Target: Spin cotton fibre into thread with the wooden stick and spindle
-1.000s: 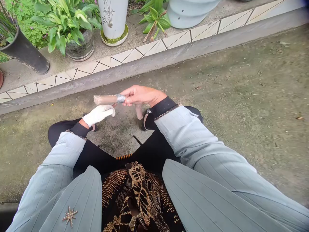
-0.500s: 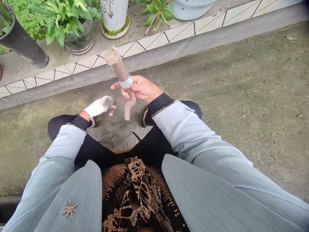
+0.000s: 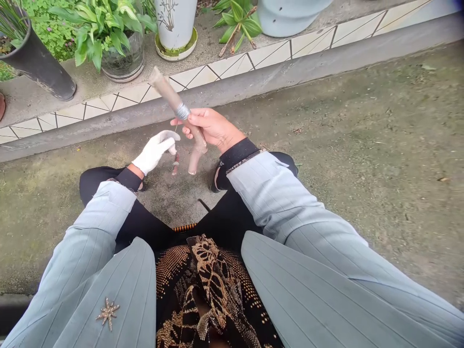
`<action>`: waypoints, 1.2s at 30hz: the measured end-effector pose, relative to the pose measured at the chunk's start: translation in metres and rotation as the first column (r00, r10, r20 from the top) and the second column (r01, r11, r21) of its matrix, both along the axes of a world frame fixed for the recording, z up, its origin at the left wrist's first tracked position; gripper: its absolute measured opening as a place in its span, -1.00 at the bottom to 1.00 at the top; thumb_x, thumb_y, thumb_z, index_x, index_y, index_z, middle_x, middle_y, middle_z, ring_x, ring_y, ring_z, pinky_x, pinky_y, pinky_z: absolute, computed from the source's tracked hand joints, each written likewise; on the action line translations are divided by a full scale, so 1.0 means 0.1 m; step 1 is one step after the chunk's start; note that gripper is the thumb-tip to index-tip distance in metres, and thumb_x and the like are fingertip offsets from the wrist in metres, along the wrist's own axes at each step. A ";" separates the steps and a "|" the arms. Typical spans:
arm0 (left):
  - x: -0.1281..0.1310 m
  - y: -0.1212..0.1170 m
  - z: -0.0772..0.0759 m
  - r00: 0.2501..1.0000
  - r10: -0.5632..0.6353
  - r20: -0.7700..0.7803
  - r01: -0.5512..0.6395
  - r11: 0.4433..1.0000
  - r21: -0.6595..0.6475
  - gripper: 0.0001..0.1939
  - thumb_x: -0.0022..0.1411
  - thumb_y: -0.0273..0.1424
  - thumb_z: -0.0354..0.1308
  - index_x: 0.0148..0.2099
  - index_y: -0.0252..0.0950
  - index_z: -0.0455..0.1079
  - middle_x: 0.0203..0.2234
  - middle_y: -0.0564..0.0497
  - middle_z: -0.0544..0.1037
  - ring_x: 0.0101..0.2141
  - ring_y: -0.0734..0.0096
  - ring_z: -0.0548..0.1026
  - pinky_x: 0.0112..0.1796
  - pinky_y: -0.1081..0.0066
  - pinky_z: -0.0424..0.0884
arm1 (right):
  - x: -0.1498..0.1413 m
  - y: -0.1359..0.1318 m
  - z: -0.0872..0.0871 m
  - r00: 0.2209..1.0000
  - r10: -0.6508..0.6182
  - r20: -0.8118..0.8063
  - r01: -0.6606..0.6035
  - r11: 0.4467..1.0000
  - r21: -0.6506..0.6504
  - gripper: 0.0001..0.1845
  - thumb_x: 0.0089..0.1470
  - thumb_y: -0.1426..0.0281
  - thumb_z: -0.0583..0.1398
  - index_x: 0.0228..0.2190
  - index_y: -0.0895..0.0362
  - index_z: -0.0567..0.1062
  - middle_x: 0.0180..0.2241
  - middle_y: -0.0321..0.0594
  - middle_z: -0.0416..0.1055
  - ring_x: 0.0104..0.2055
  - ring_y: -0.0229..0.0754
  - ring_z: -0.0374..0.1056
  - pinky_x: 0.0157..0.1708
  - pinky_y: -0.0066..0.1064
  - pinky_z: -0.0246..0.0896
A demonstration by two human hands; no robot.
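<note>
A crooked stick (image 3: 195,132), bound near its middle with silvery wire (image 3: 183,111), is gripped between the thumb and fingers of the bare right hand (image 3: 214,126), its upper end slanted out beyond the white-gloved left hand (image 3: 155,151). The left hand is held apart from the right, fingers curled; whether anything is pinched there cannot be told. A small reddish piece (image 3: 176,166) is seen just below the left fingertips.

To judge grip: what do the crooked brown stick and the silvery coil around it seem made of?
The crooked brown stick looks like smooth wood, given its branch-like bend. The silvery coil is probably metal wire: tight, shiny grey turns, though cord remains possible.
</note>
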State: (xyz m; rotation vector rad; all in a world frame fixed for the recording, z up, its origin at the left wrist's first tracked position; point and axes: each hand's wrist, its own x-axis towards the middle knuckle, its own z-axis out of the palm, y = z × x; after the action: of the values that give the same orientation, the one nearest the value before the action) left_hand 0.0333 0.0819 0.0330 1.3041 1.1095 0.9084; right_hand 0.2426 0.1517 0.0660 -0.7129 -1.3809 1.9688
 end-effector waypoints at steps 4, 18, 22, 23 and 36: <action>-0.03 -0.01 0.04 1.000 -0.013 -0.025 0.010 0.994 -0.106 -0.57 0.39 0.00 0.27 -0.24 -0.30 0.48 -0.65 0.20 0.22 -0.62 0.56 0.18 -0.48 0.48 0.34 | 0.03 0.06 0.02 0.963 -0.201 0.177 0.200 0.979 0.022 -0.55 0.21 0.04 0.43 -0.24 0.17 0.51 -0.15 -0.10 0.61 -0.39 -0.35 0.30 -0.43 -0.51 0.27; -0.21 -0.04 0.11 0.918 -0.235 -0.320 0.208 0.971 -0.116 -0.78 0.17 -0.25 0.20 -0.38 -0.31 0.48 -0.55 0.07 0.46 -0.56 0.52 0.26 -0.49 0.45 0.16 | 0.00 -0.01 0.02 0.156 0.272 0.950 -0.726 0.683 -0.077 -0.80 0.24 0.41 0.30 -0.15 0.18 0.70 -0.37 -0.19 0.56 -0.32 -0.19 0.39 -0.28 -0.35 0.18; -0.23 -0.03 0.09 0.955 -0.146 -0.259 0.128 0.988 -0.085 -0.76 0.17 -0.22 0.24 -0.39 -0.31 0.45 -0.49 0.04 0.53 -0.49 0.49 0.37 -0.45 0.46 0.27 | 0.07 -0.05 0.07 0.348 0.655 0.671 -0.803 0.577 -0.148 -0.69 0.13 0.21 0.43 -0.24 0.21 0.66 -0.42 -0.27 0.52 -0.38 -0.27 0.35 -0.29 -0.40 0.25; -0.22 -0.03 0.07 0.967 -0.115 -0.227 0.100 0.992 -0.077 -0.72 0.20 -0.19 0.26 -0.38 -0.30 0.44 -0.50 0.04 0.51 -0.50 0.50 0.36 -0.46 0.47 0.27 | 0.09 -0.06 0.08 0.453 0.662 0.598 -0.777 0.622 -0.100 -0.61 0.09 0.13 0.46 -0.24 0.20 0.65 -0.41 -0.27 0.53 -0.38 -0.28 0.35 -0.29 -0.40 0.27; -0.18 -0.12 0.21 0.942 -0.336 -0.027 0.326 0.929 -0.173 -0.41 0.19 0.17 0.37 -0.33 -0.34 0.50 -0.59 0.06 0.42 -0.61 0.58 0.20 -0.53 0.48 0.28 | 0.13 0.15 -0.06 0.392 -0.270 0.879 -0.244 0.891 0.383 -0.74 0.33 0.30 0.26 -0.08 0.22 0.62 -0.16 0.04 0.58 -0.14 0.00 0.44 -0.16 -0.26 0.27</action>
State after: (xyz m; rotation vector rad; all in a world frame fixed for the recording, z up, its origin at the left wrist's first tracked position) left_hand 0.0150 0.0697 0.0545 1.3327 0.9479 0.5195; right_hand 0.2560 0.1670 0.0600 -1.7243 -2.3508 0.9981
